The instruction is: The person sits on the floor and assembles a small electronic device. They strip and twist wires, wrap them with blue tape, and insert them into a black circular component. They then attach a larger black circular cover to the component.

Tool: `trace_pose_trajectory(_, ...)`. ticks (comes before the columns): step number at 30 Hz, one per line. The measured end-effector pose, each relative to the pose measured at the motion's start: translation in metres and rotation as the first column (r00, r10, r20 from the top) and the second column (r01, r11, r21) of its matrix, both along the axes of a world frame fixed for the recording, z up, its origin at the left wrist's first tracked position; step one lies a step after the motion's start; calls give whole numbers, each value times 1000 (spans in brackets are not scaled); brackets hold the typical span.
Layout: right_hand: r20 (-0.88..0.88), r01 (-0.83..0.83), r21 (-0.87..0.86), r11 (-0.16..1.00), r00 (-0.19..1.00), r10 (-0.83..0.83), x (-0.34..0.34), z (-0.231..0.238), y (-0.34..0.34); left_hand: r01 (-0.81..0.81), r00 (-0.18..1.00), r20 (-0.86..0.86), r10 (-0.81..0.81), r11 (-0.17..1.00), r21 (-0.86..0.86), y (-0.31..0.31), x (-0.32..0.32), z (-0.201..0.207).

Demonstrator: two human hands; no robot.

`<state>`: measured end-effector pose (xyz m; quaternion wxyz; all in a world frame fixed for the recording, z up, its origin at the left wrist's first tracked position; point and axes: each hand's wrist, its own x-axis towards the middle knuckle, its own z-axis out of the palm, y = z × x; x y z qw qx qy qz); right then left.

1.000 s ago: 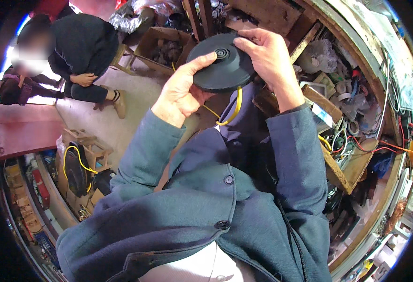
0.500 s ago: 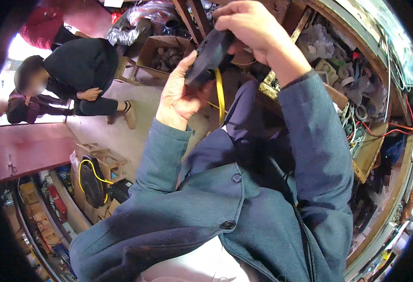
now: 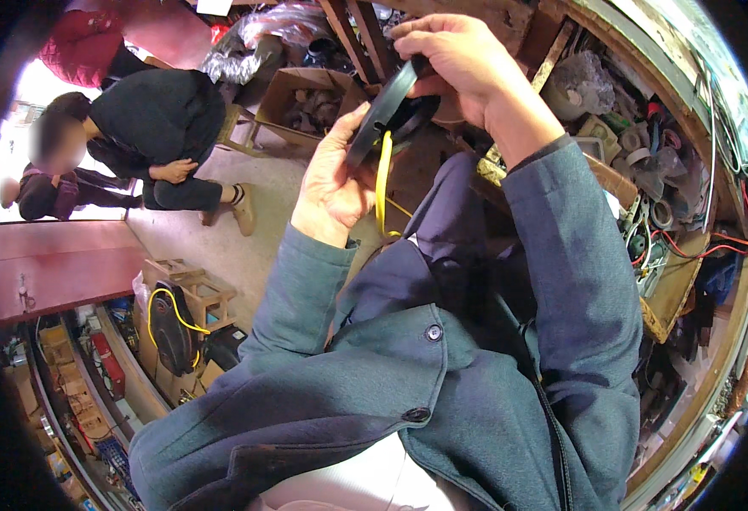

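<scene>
Up in front of me is a black, round, disc-shaped thing point(image 3: 382, 115), seen nearly edge-on, with a second dark rounded part behind it. I cannot make out its exact kind. A yellow cord point(image 3: 382, 187) hangs from its middle down toward my lap. My left hand point(image 3: 336, 183) is closed on its lower left edge, thumb along the near face. My right hand point(image 3: 468, 72) grips the upper end between thumb and fingers, the fingertips partly hidden behind the disc.
An open cardboard box point(image 3: 306, 102) with small lumpy things stands ahead. Two other people are at the left, one in a black top point(image 3: 161, 115). Cluttered shelves with tape rolls point(image 3: 638, 162) and cables fill the right. A black bag-like thing with yellow cord point(image 3: 174, 332) stands lower left.
The black disc has turned from showing its broad face to nearly edge-on, so the part behind it shows. The yellow cord has shifted slightly left. Both hands keep their hold.
</scene>
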<state>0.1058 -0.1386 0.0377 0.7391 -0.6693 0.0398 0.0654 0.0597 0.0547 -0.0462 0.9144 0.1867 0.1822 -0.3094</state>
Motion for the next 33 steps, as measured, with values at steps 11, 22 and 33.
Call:
trace_pose_trajectory(11,1,8,62,998,1000,-8,-1,-2,-2,-62,997,-53,63,998,26,-6,-1,7)
trace_pose_trajectory(22,188,-20,-296,955,979,79,-3,2,-7,-132,991,33,130,989,60,-11,-1,7)
trace_pose_trajectory(33,550,304,-787,537,739,389,-27,-1,-22,-150,981,165,99,933,328,-21,-12,38)
